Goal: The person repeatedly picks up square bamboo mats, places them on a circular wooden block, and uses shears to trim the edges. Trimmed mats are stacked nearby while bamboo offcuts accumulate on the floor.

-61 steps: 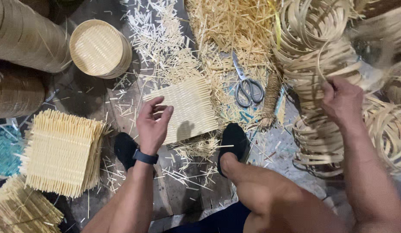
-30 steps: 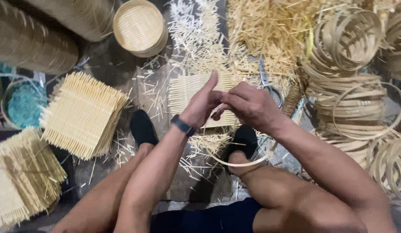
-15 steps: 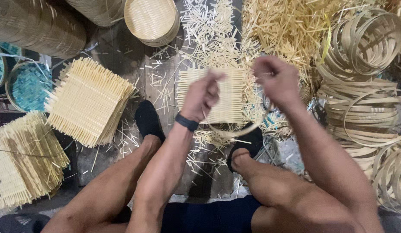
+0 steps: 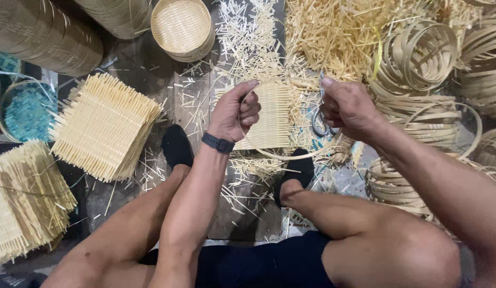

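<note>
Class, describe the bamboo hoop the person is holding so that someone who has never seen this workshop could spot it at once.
Start at the bare knees at the bottom and follow both forearms up to the hands. The left hand and right hand grip opposite sides of one thin hoop, held over a flat woven mat on the floor. Unlike the rings heaped at the right, it is single, loose and lifted.

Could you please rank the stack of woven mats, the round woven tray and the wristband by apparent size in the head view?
1. stack of woven mats
2. round woven tray
3. wristband
</note>
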